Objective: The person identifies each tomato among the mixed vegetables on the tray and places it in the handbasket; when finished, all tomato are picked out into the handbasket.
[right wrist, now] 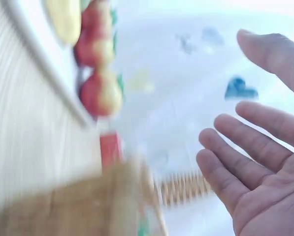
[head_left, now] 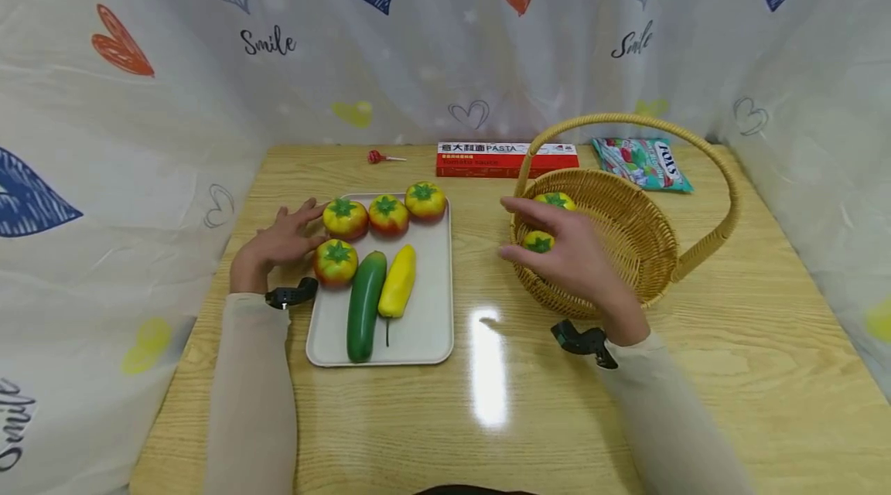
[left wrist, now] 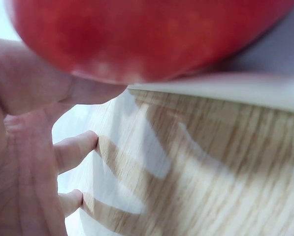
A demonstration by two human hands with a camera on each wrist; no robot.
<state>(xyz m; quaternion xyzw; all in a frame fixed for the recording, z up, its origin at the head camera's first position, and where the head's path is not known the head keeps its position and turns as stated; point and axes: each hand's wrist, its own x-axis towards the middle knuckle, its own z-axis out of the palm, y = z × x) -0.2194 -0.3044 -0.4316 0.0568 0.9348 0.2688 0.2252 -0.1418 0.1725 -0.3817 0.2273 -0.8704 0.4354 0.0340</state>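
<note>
Several red-and-yellow tomatoes (head_left: 388,215) lie on a white tray (head_left: 435,325), beside a green cucumber-like vegetable (head_left: 366,306) and a yellow pepper (head_left: 398,282). My left hand (head_left: 281,238) is at the tray's left edge, fingers spread, with the thumb close to the nearest tomato (head_left: 336,263). In the left wrist view that tomato's red underside (left wrist: 137,39) looms over the thumb, and fingertips reach the tabletop. My right hand (head_left: 574,251) is over the left side of a wicker basket (head_left: 643,224), fingers extended, palm bare in the right wrist view. Two tomatoes (head_left: 554,200) show inside the basket, partly behind the hand.
The basket's tall handle (head_left: 626,118) arches above it. Along the table's back edge lie a red lollipop (head_left: 376,157), a red pasta box (head_left: 480,162) and a teal candy bag (head_left: 643,164). A patterned curtain (head_left: 445,39) hangs behind the wooden table (head_left: 752,325).
</note>
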